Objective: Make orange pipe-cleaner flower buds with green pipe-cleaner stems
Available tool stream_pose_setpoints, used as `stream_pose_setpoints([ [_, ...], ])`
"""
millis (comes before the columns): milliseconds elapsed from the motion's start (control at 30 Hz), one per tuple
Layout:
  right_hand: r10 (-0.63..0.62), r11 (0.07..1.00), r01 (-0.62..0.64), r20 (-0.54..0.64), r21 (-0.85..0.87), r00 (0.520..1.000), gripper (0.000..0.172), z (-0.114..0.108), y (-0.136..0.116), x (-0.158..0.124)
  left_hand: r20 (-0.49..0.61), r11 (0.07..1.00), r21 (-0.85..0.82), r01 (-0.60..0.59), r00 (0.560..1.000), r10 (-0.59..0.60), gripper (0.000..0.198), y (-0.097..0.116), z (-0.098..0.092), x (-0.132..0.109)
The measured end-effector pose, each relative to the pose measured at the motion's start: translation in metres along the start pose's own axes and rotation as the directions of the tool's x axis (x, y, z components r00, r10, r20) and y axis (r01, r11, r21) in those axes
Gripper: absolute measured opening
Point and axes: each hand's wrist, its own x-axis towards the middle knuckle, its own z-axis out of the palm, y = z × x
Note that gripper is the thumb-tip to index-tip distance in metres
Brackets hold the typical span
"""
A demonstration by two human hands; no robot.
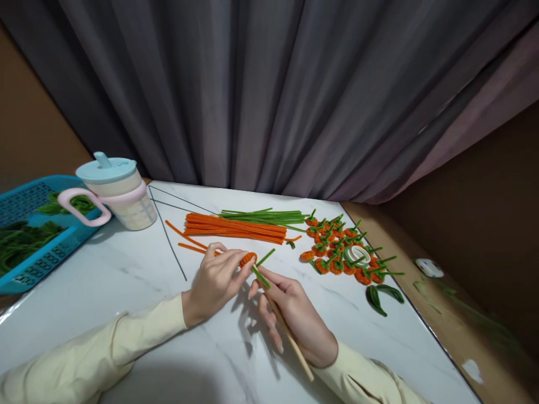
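Note:
Between the fingers of my left hand (217,280) is a small orange coil of pipe cleaner (248,258). My right hand (297,314) grips a thin wooden stick (290,339), which slants down toward the front. At the stick's upper end a green pipe cleaner (260,277) is pinched by my right fingers, close to the orange coil. Whether the green piece touches the coil I cannot tell. Behind my hands lie a bundle of orange pipe cleaners (236,227) and a bundle of green pipe cleaners (265,216).
Several orange and green pipe-cleaner pumpkins (322,265) cluster at the right, with a white tape roll (357,256) among them. Dark green curled pieces (376,300) lie nearby. A lidded cup (132,205) stands at the left beside a blue basket (46,264) holding greens. A grey curtain (252,101) hangs behind.

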Motion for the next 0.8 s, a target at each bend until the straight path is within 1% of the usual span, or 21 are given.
stream_pose_setpoints([
  [100, -0.026, 0.993, 0.023, -0.024, -0.116, 0.999, 0.043, -0.001, 0.003, 0.003, 0.037, 0.999, -0.023, 0.034, 0.999, -0.034, 0.010, 0.002, 0.000, -0.001],
  [233, -0.097, 0.955, 0.076, -0.060, -0.286, 0.993, 0.036, 0.001, 0.009, 0.003, 0.067, 0.996, -0.008, 0.084, 0.994, -0.084, 0.012, 0.006, -0.001, 0.000],
  [333, -0.172, 0.899, 0.124, -0.078, -0.420, 0.982, 0.031, 0.002, 0.012, 0.002, 0.081, 0.990, 0.015, 0.141, 0.987, -0.142, 0.015, 0.007, -0.001, 0.000],
  [433, -0.273, 0.829, 0.197, -0.071, -0.523, 0.959, 0.029, 0.000, 0.012, 0.000, 0.091, 0.977, 0.018, 0.213, 0.973, -0.214, 0.019, 0.006, 0.000, 0.002],
  [500, -0.327, 0.795, 0.243, -0.054, -0.556, 0.944, 0.028, -0.001, 0.010, -0.001, 0.099, 0.968, -0.006, 0.252, 0.963, -0.250, 0.021, 0.005, 0.001, 0.003],
  [567, -0.353, 0.778, 0.271, -0.037, -0.567, 0.935, 0.028, -0.002, 0.008, -0.002, 0.134, 0.952, -0.075, 0.295, 0.949, -0.284, 0.023, 0.004, 0.000, 0.006],
  [700, -0.390, 0.776, 0.320, -0.015, -0.543, 0.921, 0.025, 0.000, 0.003, -0.005, 0.290, 0.863, -0.271, 0.425, 0.891, -0.348, 0.030, 0.005, -0.006, 0.014],
  [800, -0.389, 0.777, 0.316, -0.021, -0.545, 0.921, 0.025, 0.001, 0.001, -0.008, 0.372, 0.811, -0.328, 0.485, 0.855, -0.361, 0.034, 0.006, -0.009, 0.017],
])
